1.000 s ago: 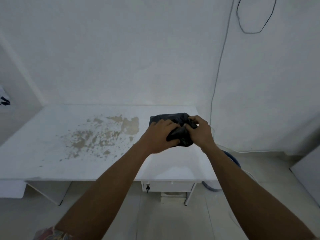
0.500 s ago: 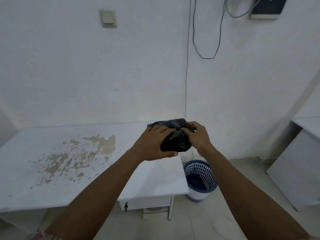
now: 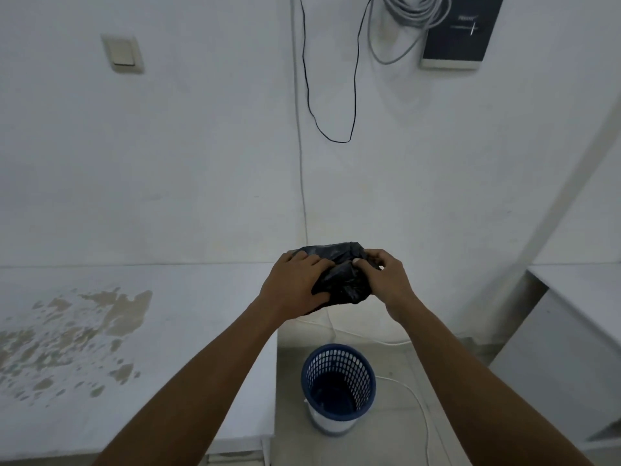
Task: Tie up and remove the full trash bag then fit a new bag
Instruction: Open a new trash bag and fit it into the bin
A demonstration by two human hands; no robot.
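Note:
A folded black trash bag (image 3: 342, 280) is held up in front of me at chest height. My left hand (image 3: 295, 284) grips its left side with fingers curled over the top. My right hand (image 3: 384, 280) pinches its right edge between thumb and fingers. Below the hands, on the floor, stands a blue mesh trash bin (image 3: 338, 385) with no bag in it, upright between the table and the right-hand furniture.
A white table (image 3: 100, 364) with a peeling, stained top fills the left. A white cabinet (image 3: 571, 348) stands at the right. A white cable (image 3: 413, 395) runs across the floor by the bin. Black and grey cables (image 3: 354, 79) hang on the wall beside a dark box (image 3: 460, 31).
The view has swung right and up; the table has slid left and the blue bin has come fully into sight. Both hands have kept hold of the black bag and carried it off the table.

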